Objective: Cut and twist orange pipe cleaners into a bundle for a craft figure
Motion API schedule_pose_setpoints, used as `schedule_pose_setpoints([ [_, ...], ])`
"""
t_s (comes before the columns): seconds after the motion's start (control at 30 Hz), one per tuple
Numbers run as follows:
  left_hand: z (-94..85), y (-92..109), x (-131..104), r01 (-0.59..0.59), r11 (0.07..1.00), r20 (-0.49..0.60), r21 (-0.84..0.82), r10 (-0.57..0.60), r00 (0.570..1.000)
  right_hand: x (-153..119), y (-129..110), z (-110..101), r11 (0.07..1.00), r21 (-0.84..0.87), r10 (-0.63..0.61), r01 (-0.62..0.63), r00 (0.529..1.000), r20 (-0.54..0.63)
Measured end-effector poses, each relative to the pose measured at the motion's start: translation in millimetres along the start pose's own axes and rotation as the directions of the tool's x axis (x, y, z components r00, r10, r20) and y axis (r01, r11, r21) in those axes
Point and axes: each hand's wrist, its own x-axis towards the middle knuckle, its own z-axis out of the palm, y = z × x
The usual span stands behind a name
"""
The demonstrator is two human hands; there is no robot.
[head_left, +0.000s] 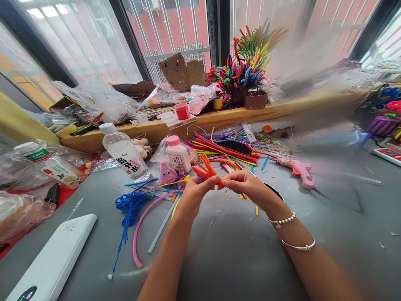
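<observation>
A small bunch of orange pipe cleaners (205, 168) is held up over the middle of the grey table, its loose ends fanning up and to the left. My left hand (198, 190) is closed around the bunch's near side, thumb on top. My right hand (242, 184) pinches the lower right end of the same bunch, close to the left fingertips. Two silver bracelets circle my right wrist. Just behind the hands stand a pink bottle (178, 154) and a small pink crocheted figure (167, 172). Blue yarn (130, 207) and a pink foam-like strip (138, 234) lie left of my left arm.
Coloured pipe cleaners (224, 148) lie in a pile behind my hands. A pink glue gun (299, 170) rests at the right, its cord trailing. A water bottle (125, 152) and white power bank (53, 259) are at the left. Potted pipe-cleaner flowers (239, 77) stand on the ledge.
</observation>
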Motion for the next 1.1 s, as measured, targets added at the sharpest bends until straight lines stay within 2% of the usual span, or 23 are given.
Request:
schedule_pose_setpoints([
  [0.17, 2.4, 0, -2, -0.009, 0.999, 0.000, 0.038, 0.009, 1.000, 1, -1, 2, 0.996, 0.058, -0.063, 0.063, 0.998, -0.001],
  [0.27, 3.0, 1, -2, 0.000, 0.999, -0.029, 0.037, 0.001, 1.000, 2, 0, 4, 0.997, 0.034, -0.063, 0.064, 0.998, -0.030],
  [0.4, 2.9, 1, -1, 0.009, 1.000, -0.071, 0.015, -0.008, 0.997, 3, 3, 7, 0.994, -0.056, -0.101, 0.097, 0.992, -0.078],
  [0.47, 3.1, 1, -1, 0.011, 1.000, -0.088, 0.003, -0.011, 0.996, 4, 3, 8, 0.971, -0.173, -0.186, 0.165, 0.976, -0.114],
  [0.57, 3.3, 0, 0, 0.021, 1.000, -0.113, -0.009, -0.022, 0.993, 4, 2, 9, 0.857, -0.417, -0.385, 0.303, 0.914, -0.127],
  [0.67, 2.9, -1, 0, 0.022, 1.000, -0.139, -0.008, -0.023, 0.990, 4, 1, 10, 0.715, -0.607, -0.506, 0.347, 0.856, -0.106],
  [0.83, 1.5, -4, 0, -0.002, 0.998, -0.183, 0.058, 0.012, 0.983, 4, 6, 14, 0.537, -0.790, -0.576, 0.296, 0.813, -0.087],
  [1.0, 2.0, -4, 2, 0.013, 0.994, -0.264, 0.111, 0.017, 0.964, 6, 15, 19, 0.309, -0.929, -0.633, 0.203, 0.773, -0.041],
  [1.07, 2.6, -4, 2, 0.012, 0.993, -0.284, 0.118, 0.022, 0.959, 7, 18, 22, 0.300, -0.938, -0.629, 0.174, 0.776, -0.057],
  [1.1, 2.9, -4, 3, 0.013, 0.993, -0.287, 0.118, 0.022, 0.958, 7, 19, 24, 0.335, -0.927, -0.624, 0.170, 0.777, -0.083],
])
